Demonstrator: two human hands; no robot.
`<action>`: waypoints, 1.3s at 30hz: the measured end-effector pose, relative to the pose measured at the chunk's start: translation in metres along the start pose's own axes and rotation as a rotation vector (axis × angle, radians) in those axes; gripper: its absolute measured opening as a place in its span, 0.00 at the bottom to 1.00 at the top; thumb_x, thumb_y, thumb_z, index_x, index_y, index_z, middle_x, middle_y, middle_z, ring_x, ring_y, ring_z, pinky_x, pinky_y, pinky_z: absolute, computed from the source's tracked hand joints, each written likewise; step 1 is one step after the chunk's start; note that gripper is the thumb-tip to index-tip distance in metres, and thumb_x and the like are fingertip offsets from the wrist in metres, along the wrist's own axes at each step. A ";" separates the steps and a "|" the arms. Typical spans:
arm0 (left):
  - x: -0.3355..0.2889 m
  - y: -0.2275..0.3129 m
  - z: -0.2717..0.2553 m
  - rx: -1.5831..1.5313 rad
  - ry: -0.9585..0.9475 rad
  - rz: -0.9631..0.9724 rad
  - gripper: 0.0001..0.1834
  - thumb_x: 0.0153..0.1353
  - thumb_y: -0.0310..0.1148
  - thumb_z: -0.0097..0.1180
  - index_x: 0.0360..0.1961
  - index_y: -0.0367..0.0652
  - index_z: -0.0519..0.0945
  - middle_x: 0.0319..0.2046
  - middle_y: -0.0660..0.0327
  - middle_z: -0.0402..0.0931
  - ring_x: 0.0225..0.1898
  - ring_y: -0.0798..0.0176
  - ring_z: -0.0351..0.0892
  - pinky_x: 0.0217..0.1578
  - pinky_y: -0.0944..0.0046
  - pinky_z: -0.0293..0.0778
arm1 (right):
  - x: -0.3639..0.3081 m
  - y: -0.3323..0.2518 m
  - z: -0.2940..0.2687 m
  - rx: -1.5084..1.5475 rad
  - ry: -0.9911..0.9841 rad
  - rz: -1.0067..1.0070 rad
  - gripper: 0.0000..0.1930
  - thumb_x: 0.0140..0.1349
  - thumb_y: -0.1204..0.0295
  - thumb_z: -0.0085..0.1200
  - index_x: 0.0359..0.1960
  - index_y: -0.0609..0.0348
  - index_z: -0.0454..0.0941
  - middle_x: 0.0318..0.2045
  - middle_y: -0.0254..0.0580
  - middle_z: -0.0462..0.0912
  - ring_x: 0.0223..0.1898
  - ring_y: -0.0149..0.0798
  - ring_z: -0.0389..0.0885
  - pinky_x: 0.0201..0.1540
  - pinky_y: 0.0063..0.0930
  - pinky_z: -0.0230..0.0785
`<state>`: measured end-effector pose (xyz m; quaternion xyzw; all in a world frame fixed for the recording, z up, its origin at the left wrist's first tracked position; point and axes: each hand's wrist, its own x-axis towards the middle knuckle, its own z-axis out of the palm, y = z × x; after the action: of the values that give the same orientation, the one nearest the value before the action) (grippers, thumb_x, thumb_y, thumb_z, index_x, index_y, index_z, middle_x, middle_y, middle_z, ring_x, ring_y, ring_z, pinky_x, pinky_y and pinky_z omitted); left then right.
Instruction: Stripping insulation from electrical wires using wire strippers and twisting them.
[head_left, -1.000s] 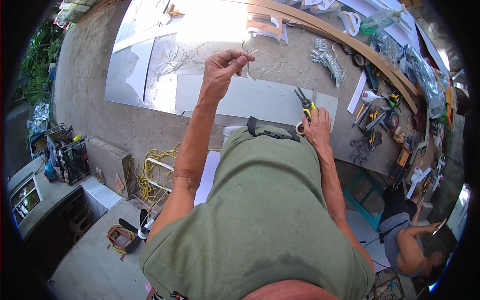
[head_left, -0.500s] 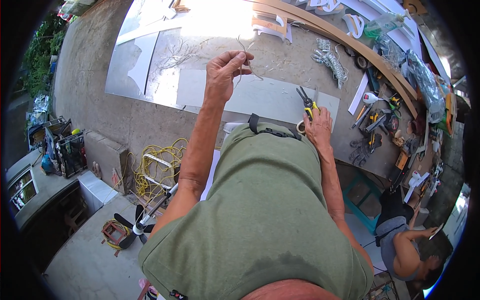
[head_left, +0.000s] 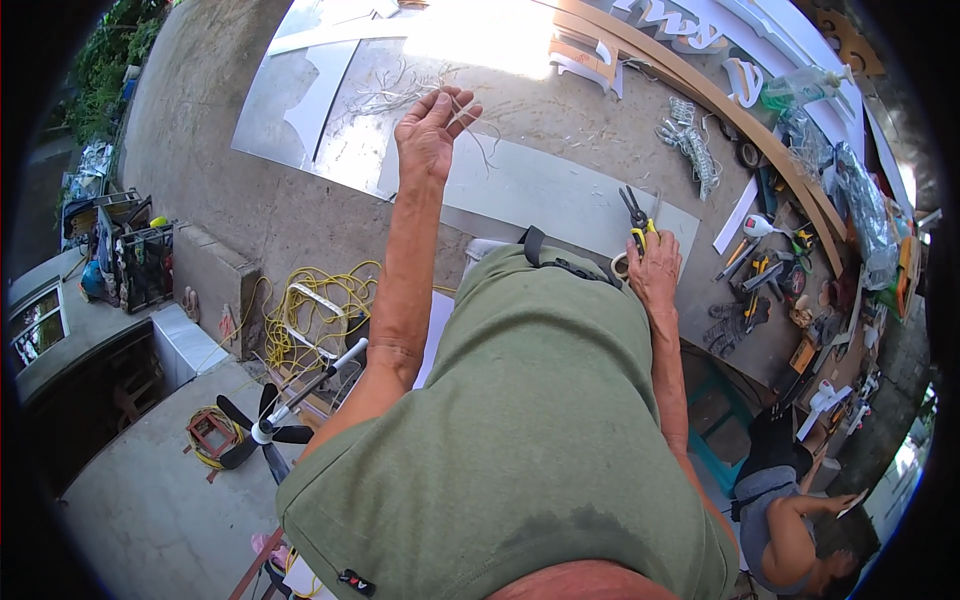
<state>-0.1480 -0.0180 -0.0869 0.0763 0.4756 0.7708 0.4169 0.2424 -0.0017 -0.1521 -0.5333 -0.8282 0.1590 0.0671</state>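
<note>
My left hand point(head_left: 430, 132) is stretched out over the table, its fingers bent round a few thin pale wires point(head_left: 488, 148) whose ends trail off to the right. Just beyond the fingertips lies a loose tangle of similar wires point(head_left: 385, 95) on a clear sheet. Beside my waist, my right hand point(head_left: 655, 272) is wrapped round the yellow handles of a pair of pliers point(head_left: 636, 215), with the dark jaws pointing away from me. A roll of tape point(head_left: 620, 267) sits against that hand, partly hidden. Beneath the pliers is a grey flat panel point(head_left: 560, 190).
A bundle of white cord point(head_left: 688, 150) lies to the right, near long curved brown strips point(head_left: 740, 110). Hand tools, a glove point(head_left: 730, 328) and a plastic bottle point(head_left: 800, 87) crowd the right side. Yellow cable point(head_left: 300, 320) is heaped at left. Another person point(head_left: 790, 510) is at lower right.
My left hand has moved left with the wires, toward the tangle, and its fingers look looser. My right hand stays on the pliers. The whole view has shifted slightly.
</note>
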 end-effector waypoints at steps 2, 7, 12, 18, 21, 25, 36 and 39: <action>0.003 0.007 -0.009 0.000 0.043 0.012 0.07 0.69 0.22 0.53 0.45 0.30 0.76 0.43 0.48 0.80 0.48 0.51 0.83 0.52 0.45 0.84 | 0.001 0.001 0.001 -0.007 -0.008 -0.003 0.18 0.62 0.59 0.60 0.44 0.60 0.77 0.45 0.48 0.72 0.50 0.51 0.72 0.49 0.48 0.65; 0.016 0.022 -0.029 -0.230 0.168 -0.028 0.07 0.67 0.20 0.54 0.44 0.29 0.74 0.40 0.50 0.79 0.46 0.53 0.83 0.57 0.44 0.81 | 0.003 0.000 0.002 -0.025 -0.016 0.000 0.18 0.62 0.59 0.60 0.45 0.59 0.77 0.45 0.48 0.72 0.50 0.52 0.72 0.49 0.48 0.65; 0.022 0.031 -0.043 -0.358 0.130 -0.018 0.07 0.67 0.20 0.54 0.45 0.29 0.74 0.40 0.50 0.79 0.46 0.54 0.83 0.58 0.45 0.80 | 0.002 0.000 0.003 -0.027 -0.020 0.000 0.18 0.62 0.59 0.60 0.45 0.59 0.76 0.46 0.49 0.72 0.50 0.51 0.72 0.50 0.47 0.65; 0.022 0.039 -0.044 -0.458 0.063 -0.030 0.07 0.67 0.19 0.53 0.45 0.27 0.74 0.39 0.48 0.79 0.45 0.53 0.83 0.57 0.46 0.81 | 0.001 0.000 0.002 -0.029 -0.019 0.006 0.18 0.62 0.59 0.60 0.45 0.60 0.76 0.46 0.49 0.72 0.50 0.51 0.71 0.51 0.47 0.64; 0.021 0.041 -0.042 -0.457 0.075 -0.022 0.08 0.67 0.18 0.53 0.45 0.26 0.74 0.40 0.48 0.79 0.45 0.53 0.83 0.57 0.47 0.82 | 0.001 0.000 0.002 -0.033 -0.018 0.002 0.18 0.62 0.59 0.60 0.45 0.60 0.76 0.46 0.49 0.72 0.51 0.51 0.71 0.51 0.47 0.64; 0.022 0.041 -0.042 -0.463 0.087 -0.024 0.08 0.67 0.18 0.53 0.46 0.26 0.73 0.40 0.48 0.79 0.45 0.53 0.83 0.56 0.47 0.82 | 0.001 -0.001 0.003 -0.023 -0.012 0.000 0.18 0.62 0.60 0.60 0.45 0.60 0.76 0.47 0.49 0.72 0.51 0.51 0.71 0.51 0.47 0.64; 0.016 0.043 -0.039 -0.480 0.046 -0.042 0.08 0.67 0.20 0.53 0.46 0.28 0.74 0.41 0.48 0.80 0.45 0.54 0.84 0.56 0.48 0.83 | 0.002 -0.001 0.003 -0.046 -0.024 -0.005 0.18 0.61 0.59 0.60 0.45 0.60 0.76 0.46 0.49 0.72 0.51 0.51 0.71 0.51 0.48 0.64; 0.000 0.045 -0.017 -0.262 -0.031 0.048 0.07 0.68 0.22 0.53 0.45 0.30 0.77 0.41 0.49 0.81 0.44 0.56 0.84 0.52 0.48 0.84 | 0.002 -0.004 0.003 -0.060 -0.004 -0.011 0.19 0.60 0.58 0.61 0.43 0.61 0.77 0.48 0.51 0.72 0.52 0.53 0.71 0.54 0.49 0.62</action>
<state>-0.1823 -0.0379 -0.0603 0.0443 0.3623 0.8347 0.4123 0.2373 -0.0024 -0.1536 -0.5300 -0.8357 0.1346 0.0503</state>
